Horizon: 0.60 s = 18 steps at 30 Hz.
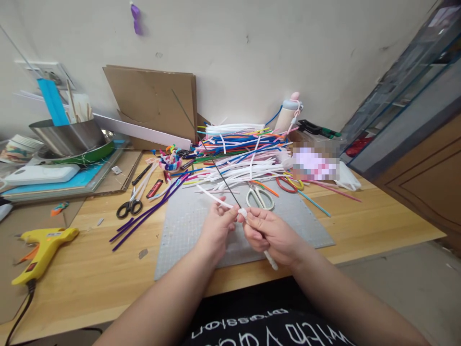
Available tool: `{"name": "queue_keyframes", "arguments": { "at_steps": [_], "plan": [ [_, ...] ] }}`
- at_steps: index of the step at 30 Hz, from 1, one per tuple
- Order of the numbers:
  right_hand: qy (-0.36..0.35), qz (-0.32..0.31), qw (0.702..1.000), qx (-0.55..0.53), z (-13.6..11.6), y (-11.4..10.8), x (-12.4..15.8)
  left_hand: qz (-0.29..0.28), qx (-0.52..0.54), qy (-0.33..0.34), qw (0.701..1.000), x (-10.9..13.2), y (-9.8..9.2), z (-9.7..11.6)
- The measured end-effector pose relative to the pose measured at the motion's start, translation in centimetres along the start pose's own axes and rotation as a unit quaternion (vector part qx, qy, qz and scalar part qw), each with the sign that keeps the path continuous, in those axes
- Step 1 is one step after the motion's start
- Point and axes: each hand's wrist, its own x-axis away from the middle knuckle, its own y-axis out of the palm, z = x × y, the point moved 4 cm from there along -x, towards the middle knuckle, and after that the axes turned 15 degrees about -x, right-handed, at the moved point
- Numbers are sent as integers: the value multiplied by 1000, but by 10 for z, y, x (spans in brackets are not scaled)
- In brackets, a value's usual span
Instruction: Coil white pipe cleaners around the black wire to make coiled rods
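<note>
My left hand (222, 222) pinches a white pipe cleaner (215, 197), whose free end points up and to the left. It meets a white wrapped bit (242, 212) between my two hands. From there a thin dark stick (226, 184) slants far up to the left. My right hand (270, 231) is closed around the wrapped part, and a white fuzzy end (271, 260) sticks out below its fingers. Both hands are above a grey cutting mat (187, 240). White-handled scissors (260, 198) lie just behind them.
Bundles of colourful pipe cleaners (245, 154) are heaped at the back. On the left are a yellow glue gun (46, 247), black scissors (129, 208), purple pipe cleaners (151, 211) and a metal pot (70, 137). Cardboard (154, 101) leans on the wall; a bottle (288, 115) stands back right.
</note>
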Motion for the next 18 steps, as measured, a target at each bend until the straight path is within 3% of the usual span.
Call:
{"name": "queue_keyframes", "arguments": {
  "at_steps": [2, 4, 6, 10, 15, 18],
  "plan": [
    [-4, 19, 1000, 17, 1, 0, -1, 95, -50, 68, 992, 2, -7, 5],
    [-8, 37, 999, 32, 0, 1, -2, 143, -92, 139, 976, 6, -10, 12],
    [-11, 48, 998, 41, 0, 2, -3, 113, -138, 181, 967, 9, -6, 18],
    [-13, 46, 998, 44, -4, 4, -5, 18, -162, 202, 966, 12, 1, 24],
    [2, -3, 998, 66, -12, 10, -6, -14, -198, 246, 949, 17, -3, 37],
    [-34, -8, 986, 164, -21, 15, -8, 8, -247, 257, 935, 19, -11, 47]
  ]
}}
